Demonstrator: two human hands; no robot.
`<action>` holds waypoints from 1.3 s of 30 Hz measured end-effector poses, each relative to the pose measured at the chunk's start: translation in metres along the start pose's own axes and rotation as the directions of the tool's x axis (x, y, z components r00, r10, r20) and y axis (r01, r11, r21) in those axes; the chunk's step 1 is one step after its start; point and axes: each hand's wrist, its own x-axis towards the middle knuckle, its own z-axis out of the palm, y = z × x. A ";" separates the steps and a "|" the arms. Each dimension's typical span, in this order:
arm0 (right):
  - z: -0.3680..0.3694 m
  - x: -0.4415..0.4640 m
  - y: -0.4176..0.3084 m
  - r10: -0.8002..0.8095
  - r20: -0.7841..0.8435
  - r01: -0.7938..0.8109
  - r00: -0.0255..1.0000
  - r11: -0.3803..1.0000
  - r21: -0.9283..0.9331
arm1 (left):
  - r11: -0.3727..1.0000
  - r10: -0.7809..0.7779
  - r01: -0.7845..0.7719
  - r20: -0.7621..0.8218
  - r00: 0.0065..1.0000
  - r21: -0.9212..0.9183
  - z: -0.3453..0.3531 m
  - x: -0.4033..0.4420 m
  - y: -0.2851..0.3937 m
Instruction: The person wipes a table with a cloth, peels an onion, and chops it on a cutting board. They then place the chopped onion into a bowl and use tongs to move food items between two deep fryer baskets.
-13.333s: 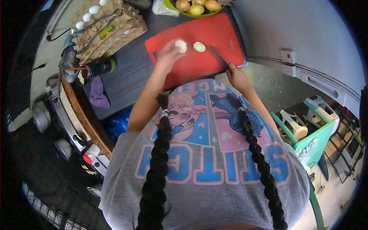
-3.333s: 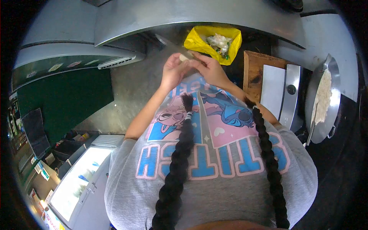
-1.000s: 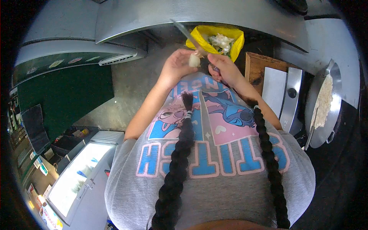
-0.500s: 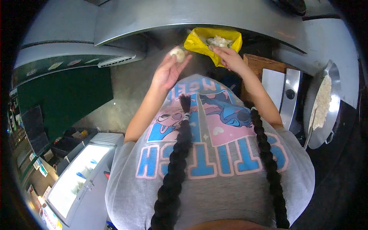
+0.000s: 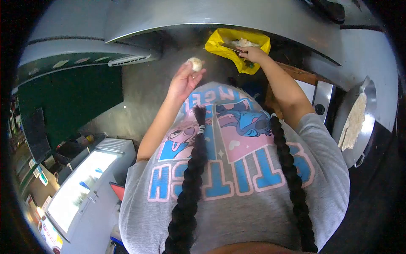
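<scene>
My left hand (image 5: 184, 81) is closed around a pale, round onion (image 5: 195, 64), its fingers and thumb gripping the lower side. To the right, my right hand (image 5: 253, 54) reaches over a yellow plastic bag (image 5: 218, 40) and grips a knife (image 5: 230, 47). The thin blade points left across the bag's opening; the handle is hidden in my fingers. Inside the bag lie whitish scraps (image 5: 245, 42), too blurred to tell apart.
A large metal pan (image 5: 368, 101) holding white, grainy food stands at the right. Beside it are a wooden board (image 5: 292, 73) and a metal panel with a dark knob (image 5: 320, 109). A lit glass-topped freezer (image 5: 80, 194) stands at the lower left. A metal hood (image 5: 220, 12) runs overhead.
My right hand has moved slightly up and right, deeper over the bag, and the blade now shows more clearly. My left hand has lowered a little with the onion.
</scene>
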 end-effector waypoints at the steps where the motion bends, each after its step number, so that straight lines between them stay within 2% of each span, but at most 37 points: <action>1: 0.003 -0.001 0.002 -0.019 -0.004 0.019 1.000 0.999 -0.033 | 0.999 -0.008 0.009 -0.009 1.000 0.031 -0.002 -0.002 -0.001; 3: 0.007 -0.001 -0.006 -0.052 0.002 0.052 0.999 0.996 -0.075 | 0.999 -0.002 0.003 -0.027 1.000 0.055 -0.004 -0.008 -0.004; 5: 0.007 -0.003 -0.021 0.194 -0.129 -0.218 0.973 0.953 -0.209 | 1.000 0.000 0.003 -0.098 0.995 0.029 -0.001 -0.013 -0.004; 6: -0.001 -0.007 -0.035 0.266 -0.078 -0.277 0.961 0.929 -0.245 | 1.000 0.007 -0.005 -0.103 0.995 0.027 -0.002 -0.014 -0.003; 8: 0.002 -0.010 -0.043 0.255 -0.072 -0.265 0.964 0.932 -0.247 | 0.996 -0.030 0.019 -0.124 0.992 -0.089 -0.004 -0.018 0.000; 10: 0.006 -0.011 -0.046 0.249 -0.074 -0.259 0.966 0.933 -0.249 | 0.997 -0.009 0.000 -0.122 0.992 -0.074 -0.004 -0.019 -0.002; 12: 0.016 -0.014 -0.049 0.205 -0.139 -0.225 0.969 0.964 -0.140 | 0.997 0.005 -0.013 -0.114 0.993 -0.071 -0.004 -0.022 -0.003; 13: 0.022 -0.014 -0.052 0.200 -0.140 -0.220 0.970 0.965 -0.144 | 0.997 0.011 -0.020 -0.114 0.993 -0.072 -0.004 -0.024 -0.003; 16: 0.033 -0.038 -0.085 0.111 -0.082 -0.083 0.990 0.954 0.288 | 0.997 0.054 -0.062 -0.152 0.987 -0.047 -0.007 -0.029 -0.004; 18: 0.019 -0.085 -0.141 0.049 -0.033 -0.023 0.998 0.835 0.550 | 0.999 0.027 -0.032 -0.176 0.984 -0.027 -0.017 -0.027 -0.007; 20: 0.016 -0.121 -0.185 -0.114 -0.079 0.137 0.990 0.710 0.691 | 1.000 0.026 -0.027 -0.157 0.987 -0.006 -0.020 -0.027 -0.010; 21: 0.018 -0.127 -0.198 -0.111 -0.082 0.137 0.990 0.710 0.691 | 1.000 0.026 -0.025 -0.141 0.990 0.014 -0.021 -0.026 -0.011; 22: 0.020 -0.131 -0.208 -0.238 -0.245 0.334 0.940 0.787 0.518 | 1.000 0.025 -0.023 -0.137 0.990 0.015 -0.020 -0.026 -0.010; 23: 0.021 -0.134 -0.215 -0.380 -0.370 0.497 0.848 0.814 0.301 | 1.000 0.008 -0.006 -0.078 0.997 0.030 -0.019 -0.027 -0.009; 24: 0.016 -0.140 -0.223 -0.378 -0.372 0.495 0.848 0.816 0.299 | 0.999 -0.010 0.011 -0.019 1.000 0.047 -0.018 -0.027 -0.007; 26: 0.006 -0.148 -0.233 -0.304 -0.266 0.366 0.915 0.903 0.226 | 0.999 -0.011 0.013 -0.039 0.999 0.046 -0.010 -0.027 -0.009; 32: -0.001 -0.151 -0.238 -0.292 -0.299 0.339 0.909 0.933 0.121 | 0.998 -0.017 0.017 -0.005 1.000 0.062 -0.002 -0.025 -0.006; 36: -0.005 -0.149 -0.244 -0.292 -0.360 0.358 0.886 0.924 0.133 | 0.995 0.045 -0.041 -0.052 0.998 0.087 0.008 -0.025 0.001; 38: -0.013 -0.150 -0.247 -0.259 -0.326 0.352 0.909 0.897 0.268 | 0.995 0.034 -0.029 -0.051 0.998 0.097 0.015 -0.026 0.008; 39: -0.006 -0.141 -0.241 -0.255 -0.326 0.347 0.911 0.898 0.269 | 0.994 0.028 -0.023 -0.051 0.998 0.108 0.017 -0.026 0.011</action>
